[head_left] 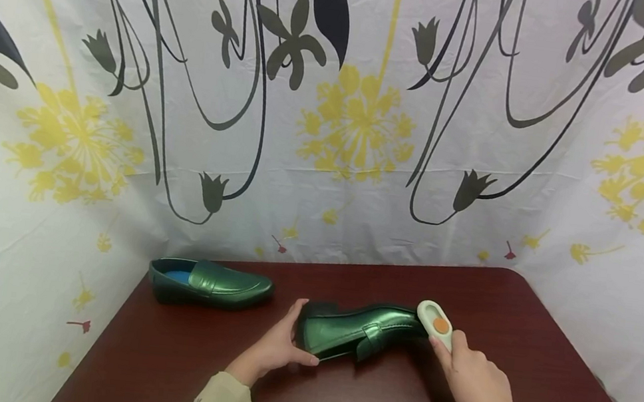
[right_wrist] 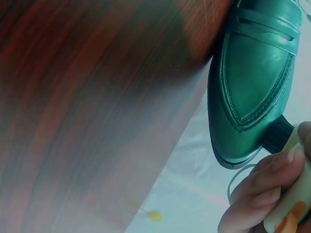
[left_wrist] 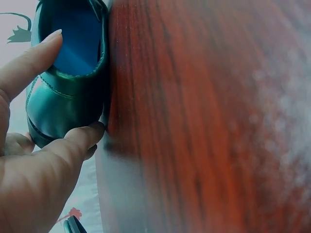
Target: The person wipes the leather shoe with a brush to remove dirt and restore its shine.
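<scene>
A shiny green loafer (head_left: 336, 331) lies tipped on its side above the table, toe to the right. At its heel my left hand (head_left: 274, 346) grips it; the left wrist view shows the thumb by the opening with its blue insole (left_wrist: 77, 43) and the fingers around the heel. My right hand (head_left: 480, 388) holds a small pale shoe brush (head_left: 428, 310) with an orange spot on its handle. Dark bristles (right_wrist: 279, 135) touch the side of the toe in the right wrist view.
A second green loafer (head_left: 227, 286) stands upright at the table's back left. The dark red-brown table (head_left: 358, 400) has a rounded far right corner. Behind and beside it hangs a white curtain (head_left: 349, 224) printed with flowers.
</scene>
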Available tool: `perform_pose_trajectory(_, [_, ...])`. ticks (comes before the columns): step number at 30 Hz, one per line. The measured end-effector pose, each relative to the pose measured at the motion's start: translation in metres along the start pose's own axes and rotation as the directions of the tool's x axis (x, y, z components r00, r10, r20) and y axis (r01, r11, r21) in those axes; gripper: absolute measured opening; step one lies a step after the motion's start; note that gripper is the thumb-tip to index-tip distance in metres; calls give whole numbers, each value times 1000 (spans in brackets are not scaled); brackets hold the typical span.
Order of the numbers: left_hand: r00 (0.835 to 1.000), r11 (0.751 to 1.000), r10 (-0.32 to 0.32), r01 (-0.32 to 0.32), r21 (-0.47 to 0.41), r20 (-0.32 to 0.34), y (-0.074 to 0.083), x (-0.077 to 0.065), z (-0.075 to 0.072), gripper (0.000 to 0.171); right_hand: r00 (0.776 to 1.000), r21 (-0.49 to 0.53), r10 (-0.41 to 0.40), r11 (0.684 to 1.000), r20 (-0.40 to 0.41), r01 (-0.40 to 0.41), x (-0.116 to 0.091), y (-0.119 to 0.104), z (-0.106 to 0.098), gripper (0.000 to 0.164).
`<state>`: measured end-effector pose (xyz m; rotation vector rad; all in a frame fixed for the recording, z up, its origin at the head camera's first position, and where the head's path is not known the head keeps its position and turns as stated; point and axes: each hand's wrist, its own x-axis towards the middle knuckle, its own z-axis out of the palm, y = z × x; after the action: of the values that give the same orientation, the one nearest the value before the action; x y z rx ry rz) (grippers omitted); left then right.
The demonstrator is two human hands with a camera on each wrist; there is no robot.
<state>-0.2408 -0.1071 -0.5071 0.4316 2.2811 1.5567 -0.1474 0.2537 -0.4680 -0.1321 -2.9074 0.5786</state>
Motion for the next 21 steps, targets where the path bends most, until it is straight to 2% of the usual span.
perform_pose_trajectory(21, [1000, 1000, 3, -3, 12, 0, 0, 1, -1, 118, 996, 28, 52, 998, 77, -54, -7, 16, -3, 59])
